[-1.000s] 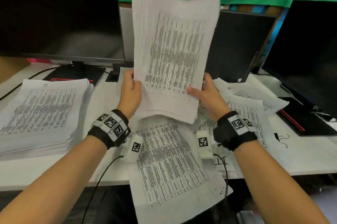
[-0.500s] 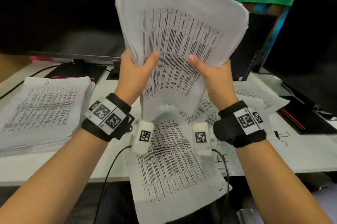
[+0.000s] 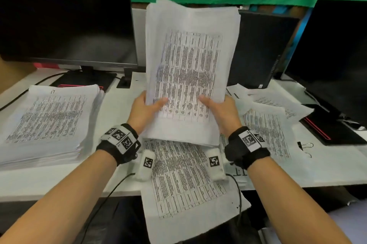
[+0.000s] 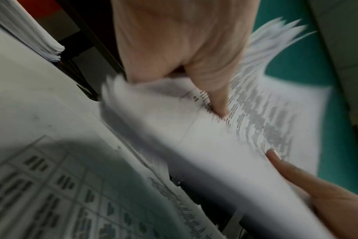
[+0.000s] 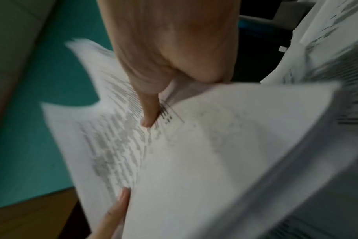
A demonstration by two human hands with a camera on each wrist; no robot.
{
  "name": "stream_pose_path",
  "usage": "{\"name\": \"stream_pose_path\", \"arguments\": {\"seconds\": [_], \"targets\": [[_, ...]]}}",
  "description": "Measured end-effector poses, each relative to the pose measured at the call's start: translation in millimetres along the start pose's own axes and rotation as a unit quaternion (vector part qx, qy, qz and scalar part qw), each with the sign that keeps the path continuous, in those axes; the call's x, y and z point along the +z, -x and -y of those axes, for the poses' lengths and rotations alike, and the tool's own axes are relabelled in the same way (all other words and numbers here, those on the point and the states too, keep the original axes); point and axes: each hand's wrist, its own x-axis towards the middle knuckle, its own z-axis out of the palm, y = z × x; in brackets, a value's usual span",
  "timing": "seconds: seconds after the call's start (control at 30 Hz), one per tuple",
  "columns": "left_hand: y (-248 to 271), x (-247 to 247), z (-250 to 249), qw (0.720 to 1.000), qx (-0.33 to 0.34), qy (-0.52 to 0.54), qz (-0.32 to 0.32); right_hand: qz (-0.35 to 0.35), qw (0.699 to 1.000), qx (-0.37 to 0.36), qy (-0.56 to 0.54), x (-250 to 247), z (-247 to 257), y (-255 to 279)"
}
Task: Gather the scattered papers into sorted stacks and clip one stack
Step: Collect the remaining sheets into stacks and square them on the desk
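Note:
Both hands hold a thick bundle of printed sheets (image 3: 190, 65) nearly upright over the desk centre. My left hand (image 3: 146, 110) grips its left edge, thumb on the front page; my right hand (image 3: 220, 111) grips the right edge the same way. The bundle's bottom edge sits low, close over a loose printed sheet (image 3: 186, 180) that overhangs the desk front. The left wrist view shows the left thumb (image 4: 213, 90) pressed on the blurred bundle (image 4: 225, 145); the right wrist view shows the right thumb (image 5: 149, 105) on the blurred bundle (image 5: 194, 153). A neat tall stack (image 3: 49, 120) lies at left.
Loose sheets (image 3: 266, 124) lie scattered at right. Two binder clips (image 3: 304, 146) sit near the right desk edge. A dark monitor (image 3: 65, 17) stands at the back left, a monitor (image 3: 333, 53) at right, a black computer case (image 3: 258, 49) behind the bundle. A cable (image 3: 111, 194) hangs off the front.
The bundle, lifted and bowed half a second ago, has dropped back down toward the desk and straightened. Both hands came down with it, still gripping its sides.

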Motion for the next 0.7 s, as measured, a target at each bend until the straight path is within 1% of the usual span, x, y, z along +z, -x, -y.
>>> {"name": "stream_pose_path", "arguments": {"seconds": [0.03, 0.07, 0.1, 0.13, 0.17, 0.2, 0.23, 0.27, 0.3, 0.33, 0.37, 0.4, 0.43, 0.53, 0.57, 0.6, 0.63, 0.67, 0.7], "targets": [[-2, -1, 1, 0.999, 0.013, 0.006, -0.037, 0.004, 1.0, -0.006, -0.017, -2, 1, -1], [-2, -2, 0, 0.998, 0.003, -0.01, -0.054, 0.009, 1.0, 0.002, -0.026, -4, 1, -3], [-4, -3, 5, 0.997, -0.028, -0.05, -0.048, 0.008, 0.999, 0.021, -0.029, -8, -3, -6], [-5, -5, 10, 0.992, -0.059, -0.109, -0.021, -0.002, 0.999, 0.049, -0.017, -11, -8, -8], [-4, -5, 17, 0.98, -0.09, -0.176, 0.016, -0.018, 0.997, 0.08, 0.002, -13, -16, -10], [-2, -4, 22, 0.966, -0.115, -0.227, 0.053, -0.034, 0.993, 0.114, 0.027, -14, -24, -11], [-1, -3, 27, 0.955, -0.136, -0.253, 0.074, -0.042, 0.986, 0.152, 0.05, -14, -31, -11], [1, -2, 30, 0.953, -0.148, -0.251, 0.081, -0.036, 0.978, 0.195, 0.062, -13, -37, -10], [4, -1, 30, 0.959, -0.164, -0.216, 0.079, -0.015, 0.969, 0.239, 0.061, -12, -42, -7], [8, 1, 30, 0.967, -0.181, -0.169, 0.063, 0.013, 0.96, 0.275, 0.045, -11, -44, -4], [8, 1, 32, 0.97, -0.193, -0.144, 0.04, 0.034, 0.955, 0.294, 0.029, -10, -47, -3], [9, 2, 32, 0.968, -0.202, -0.143, 0.029, 0.048, 0.954, 0.295, 0.028, -11, -48, -2], [11, 2, 31, 0.965, -0.213, -0.152, 0.036, 0.053, 0.956, 0.283, 0.048, -11, -49, -5], [16, 1, 18, 0.957, -0.228, -0.146, 0.107, 0.037, 0.965, 0.192, 0.175, -15, -50, -17], [17, -2, 13, 0.957, -0.222, -0.154, 0.104, 0.028, 0.965, 0.176, 0.191, -17, -50, -20], [21, -8, 8, 0.958, -0.213, -0.174, 0.08, 0.024, 0.965, 0.172, 0.195, -20, -50, -23], [25, -15, 6, 0.96, -0.207, -0.187, 0.04, 0.017, 0.965, 0.178, 0.193, -24, -54, -26], [32, -24, 4, 0.961, -0.211, -0.177, 0.001, 0.011, 0.964, 0.186, 0.189, -29, -57, -28], [38, -35, 6, 0.962, -0.234, -0.139, -0.025, 0.007, 0.963, 0.195, 0.186, -33, -60, -30]]}}
